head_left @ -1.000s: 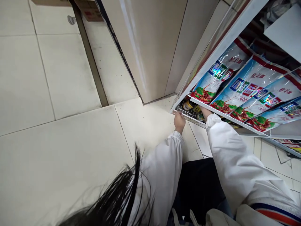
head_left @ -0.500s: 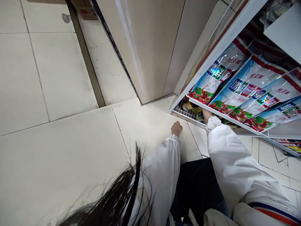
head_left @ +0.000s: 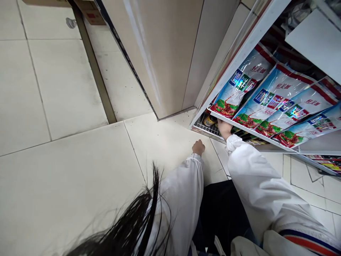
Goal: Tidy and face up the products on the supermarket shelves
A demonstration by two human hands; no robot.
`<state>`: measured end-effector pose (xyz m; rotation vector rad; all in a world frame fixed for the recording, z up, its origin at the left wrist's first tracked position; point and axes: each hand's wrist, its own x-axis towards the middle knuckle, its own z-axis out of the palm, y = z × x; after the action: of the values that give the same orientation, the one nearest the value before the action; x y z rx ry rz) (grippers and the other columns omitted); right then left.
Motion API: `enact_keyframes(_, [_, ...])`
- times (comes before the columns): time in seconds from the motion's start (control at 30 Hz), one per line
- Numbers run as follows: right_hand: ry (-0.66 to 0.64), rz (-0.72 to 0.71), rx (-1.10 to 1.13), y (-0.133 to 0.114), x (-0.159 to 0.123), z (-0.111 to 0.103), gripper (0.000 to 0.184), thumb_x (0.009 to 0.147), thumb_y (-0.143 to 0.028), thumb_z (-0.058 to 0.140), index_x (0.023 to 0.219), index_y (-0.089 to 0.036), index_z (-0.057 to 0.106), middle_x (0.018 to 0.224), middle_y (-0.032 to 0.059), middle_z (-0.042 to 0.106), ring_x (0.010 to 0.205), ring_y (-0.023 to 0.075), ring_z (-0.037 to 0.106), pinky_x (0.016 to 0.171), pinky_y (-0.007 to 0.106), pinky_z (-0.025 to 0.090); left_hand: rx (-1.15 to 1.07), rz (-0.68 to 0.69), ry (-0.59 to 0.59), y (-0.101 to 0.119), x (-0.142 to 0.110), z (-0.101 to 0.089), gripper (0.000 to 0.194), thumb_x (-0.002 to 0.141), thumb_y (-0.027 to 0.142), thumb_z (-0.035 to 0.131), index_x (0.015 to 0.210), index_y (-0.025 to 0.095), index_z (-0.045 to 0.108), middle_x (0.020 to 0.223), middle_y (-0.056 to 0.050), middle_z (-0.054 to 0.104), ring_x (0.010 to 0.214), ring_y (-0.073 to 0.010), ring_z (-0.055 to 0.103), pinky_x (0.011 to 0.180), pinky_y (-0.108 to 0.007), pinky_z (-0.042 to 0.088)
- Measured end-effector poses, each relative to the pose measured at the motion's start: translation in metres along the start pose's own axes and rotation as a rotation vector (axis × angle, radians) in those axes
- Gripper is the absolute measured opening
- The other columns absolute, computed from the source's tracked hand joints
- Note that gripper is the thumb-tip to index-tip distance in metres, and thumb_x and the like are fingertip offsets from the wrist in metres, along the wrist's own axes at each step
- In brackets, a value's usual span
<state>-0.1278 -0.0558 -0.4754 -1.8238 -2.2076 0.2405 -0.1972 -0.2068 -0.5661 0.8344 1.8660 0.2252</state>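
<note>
My left hand [head_left: 198, 147] is curled into a loose fist over the floor tile, a short way in front of the bottom wire shelf [head_left: 204, 127], with nothing visible in it. My right hand [head_left: 224, 128] reaches under the white shelf board [head_left: 255, 137] into the bottom shelf, where yellow-labelled cans [head_left: 210, 120] lie. Its fingers are hidden under the board, so I cannot see whether they hold anything. Blue and white snack bags [head_left: 277, 103] with red bottoms lean in a row on the shelf above.
A beige panel [head_left: 160, 53] stands left of the shelving. Pale floor tiles [head_left: 66, 177] spread to the left, with a metal strip [head_left: 93, 67] across them. A cardboard box [head_left: 87, 10] sits at the top edge. My dark hair [head_left: 138, 220] hangs in the foreground.
My left hand let go of the wire shelf edge and drew back into a fist over the floor. My right hand came partly out from under the shelf board, toward the left.
</note>
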Motion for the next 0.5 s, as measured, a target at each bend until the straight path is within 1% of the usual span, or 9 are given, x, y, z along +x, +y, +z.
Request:
enact_keyframes(0.07, [0.003,0.068,-0.038,-0.007,-0.005,0.002,0.040,0.099,-0.035,0.062,0.126,-0.006,0.070,0.126,0.0220,0.068,0.132,0.0389,0.056,0.116,0.055,0.039,0.007,-0.001,0.002,-0.001,0.000,0.001,0.042,0.102,0.038,0.056,0.138,0.016,0.056,0.140,-0.013,0.059,0.125,-0.0260,0.060,0.107,-0.049,0.050])
enact_keyframes(0.1, [0.012,0.089,-0.048,-0.010,-0.006,0.003,0.040,0.098,-0.035,0.063,0.126,-0.007,0.071,0.127,0.0217,0.068,0.133,0.0397,0.055,0.115,0.054,0.040,0.010,-0.001,0.004,-0.002,0.000,0.002,0.042,0.102,0.038,0.056,0.138,0.016,0.056,0.141,-0.013,0.059,0.125,-0.0260,0.060,0.107,-0.049,0.050])
enact_keyframes(0.2, [0.063,0.076,-0.033,-0.015,-0.007,0.006,0.043,0.098,-0.041,0.062,0.123,-0.008,0.072,0.130,0.0220,0.066,0.136,0.0399,0.052,0.112,0.052,0.045,0.019,0.001,0.010,-0.004,0.000,0.003,0.042,0.102,0.039,0.056,0.138,0.016,0.056,0.141,-0.013,0.059,0.126,-0.0259,0.059,0.107,-0.048,0.049])
enact_keyframes(0.27, [0.087,0.064,-0.026,-0.014,-0.006,0.011,0.046,0.099,-0.043,0.059,0.123,-0.006,0.072,0.131,0.0241,0.065,0.137,0.0396,0.051,0.110,0.052,0.047,0.027,-0.001,0.017,-0.006,0.000,0.003,0.042,0.102,0.038,0.055,0.138,0.016,0.056,0.142,-0.013,0.057,0.126,-0.0262,0.059,0.107,-0.048,0.049])
enact_keyframes(0.3, [0.080,0.062,-0.035,-0.013,-0.005,0.014,0.047,0.100,-0.042,0.056,0.124,-0.004,0.071,0.132,0.0258,0.063,0.136,0.0397,0.052,0.109,0.053,0.048,0.032,-0.001,0.023,-0.006,-0.001,0.002,0.042,0.102,0.037,0.056,0.139,0.016,0.056,0.143,-0.013,0.056,0.127,-0.0264,0.058,0.107,-0.048,0.049])
enact_keyframes(0.37, [0.026,0.043,-0.068,-0.011,-0.003,0.021,0.047,0.102,-0.038,0.051,0.125,-0.002,0.070,0.132,0.0289,0.063,0.131,0.0399,0.056,0.107,0.055,0.048,0.042,0.000,0.034,-0.008,-0.002,0.000,0.042,0.102,0.036,0.056,0.138,0.016,0.056,0.146,-0.014,0.054,0.129,-0.0269,0.056,0.108,-0.049,0.049])
enact_keyframes(0.43, [-0.049,0.006,-0.095,-0.010,0.000,0.028,0.041,0.102,-0.028,0.047,0.122,0.000,0.071,0.126,0.0306,0.065,0.124,0.0400,0.062,0.106,0.059,0.048,0.050,0.001,0.042,-0.009,-0.003,-0.002,0.041,0.102,0.035,0.057,0.138,0.016,0.056,0.147,-0.014,0.053,0.130,-0.0273,0.055,0.108,-0.048,0.048])
enact_keyframes(0.5, [-0.091,-0.044,-0.094,-0.011,0.003,0.032,0.037,0.097,-0.017,0.048,0.119,0.000,0.072,0.120,0.0301,0.068,0.122,0.0408,0.064,0.107,0.062,0.046,0.053,0.000,0.045,-0.010,-0.004,-0.005,0.040,0.102,0.035,0.056,0.137,0.016,0.056,0.147,-0.014,0.053,0.130,-0.0272,0.055,0.108,-0.048,0.049])
